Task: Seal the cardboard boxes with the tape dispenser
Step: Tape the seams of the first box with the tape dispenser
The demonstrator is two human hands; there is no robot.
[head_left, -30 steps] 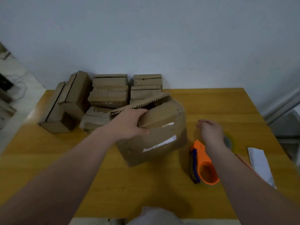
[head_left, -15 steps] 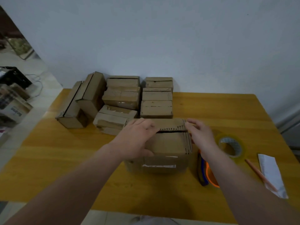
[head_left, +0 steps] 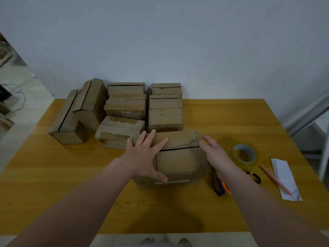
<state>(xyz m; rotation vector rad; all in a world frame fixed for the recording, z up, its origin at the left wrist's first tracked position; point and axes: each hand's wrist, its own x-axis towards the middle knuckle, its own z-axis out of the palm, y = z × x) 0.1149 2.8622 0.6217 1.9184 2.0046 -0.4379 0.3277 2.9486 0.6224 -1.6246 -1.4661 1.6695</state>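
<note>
Now my left grip (head_left: 144, 157) presses flat on the closed top of the box (head_left: 179, 163), no longer tilted but square on the worktop (head_left: 89, 193), my right grip (head_left: 216, 155) open and empty at its side, so the tape dispenser (head_left: 220, 188) just beside it should come next.

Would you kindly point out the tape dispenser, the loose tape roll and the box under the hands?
tape dispenser (head_left: 219, 186), head view, on its visible blue side.
tape roll (head_left: 255, 157), head view, on its right-hand wall.
box (head_left: 178, 163), head view, on the nearer top flap.
</note>
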